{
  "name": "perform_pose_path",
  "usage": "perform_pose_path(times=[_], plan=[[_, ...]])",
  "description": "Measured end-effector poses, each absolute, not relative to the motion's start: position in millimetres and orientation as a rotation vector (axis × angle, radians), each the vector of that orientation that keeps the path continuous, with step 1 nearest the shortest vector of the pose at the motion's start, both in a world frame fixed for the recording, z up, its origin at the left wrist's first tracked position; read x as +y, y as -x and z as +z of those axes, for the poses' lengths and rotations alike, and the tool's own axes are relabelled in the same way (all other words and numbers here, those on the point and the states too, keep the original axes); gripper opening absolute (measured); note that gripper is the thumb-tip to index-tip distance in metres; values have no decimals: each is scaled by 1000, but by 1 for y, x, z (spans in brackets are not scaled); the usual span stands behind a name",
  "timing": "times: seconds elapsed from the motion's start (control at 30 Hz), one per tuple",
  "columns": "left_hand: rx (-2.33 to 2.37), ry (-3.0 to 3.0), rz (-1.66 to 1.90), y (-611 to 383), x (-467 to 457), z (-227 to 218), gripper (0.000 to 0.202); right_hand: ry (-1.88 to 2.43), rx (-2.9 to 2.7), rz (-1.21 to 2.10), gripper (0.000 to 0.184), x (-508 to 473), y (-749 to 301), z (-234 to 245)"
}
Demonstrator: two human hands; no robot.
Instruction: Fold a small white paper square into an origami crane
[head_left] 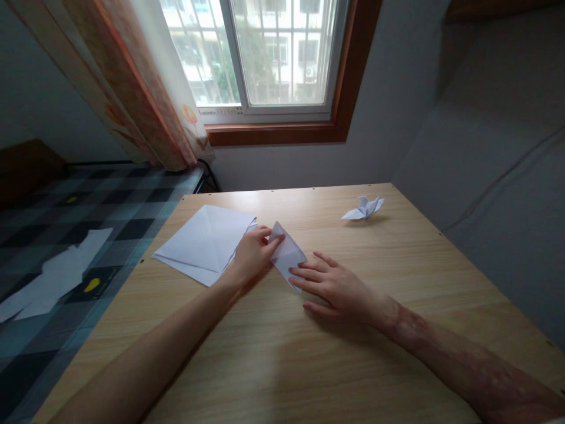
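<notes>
We see plain white on the folded paper (288, 254), on the sheets (194, 235) to its left and on the far-right paper bird (364, 210). Our surface (247, 359) is pale tan with streaky wood grain. The bedcover (110, 207) at left has black, grey and teal checks with yellow spots; the far-left curtain (143, 100), orange and cream with flowers.

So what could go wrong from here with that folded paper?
Two risks:
- The left hand pinches the folded paper near one end while the right hand's fingertips rest at the other; uneven pressure might skew it or add a stray crease.
- The left hand is right beside the paper stack, so it could nudge the sheets.
</notes>
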State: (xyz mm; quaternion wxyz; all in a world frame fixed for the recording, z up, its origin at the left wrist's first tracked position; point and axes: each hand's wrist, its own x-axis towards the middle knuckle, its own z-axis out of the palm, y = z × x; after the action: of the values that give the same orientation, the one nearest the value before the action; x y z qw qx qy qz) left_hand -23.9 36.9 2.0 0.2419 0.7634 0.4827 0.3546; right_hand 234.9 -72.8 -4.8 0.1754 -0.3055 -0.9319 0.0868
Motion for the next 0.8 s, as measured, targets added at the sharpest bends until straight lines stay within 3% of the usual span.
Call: perform_pose_path(times=[0.6,0.8], plan=[[1167,-1569,1025,25,56,-16,21,906,-2624,69,53,-83,-230,-11],[1083,-1622,1006,21,51,-10,29,839,-2665,173,51,-83,-229,-3]])
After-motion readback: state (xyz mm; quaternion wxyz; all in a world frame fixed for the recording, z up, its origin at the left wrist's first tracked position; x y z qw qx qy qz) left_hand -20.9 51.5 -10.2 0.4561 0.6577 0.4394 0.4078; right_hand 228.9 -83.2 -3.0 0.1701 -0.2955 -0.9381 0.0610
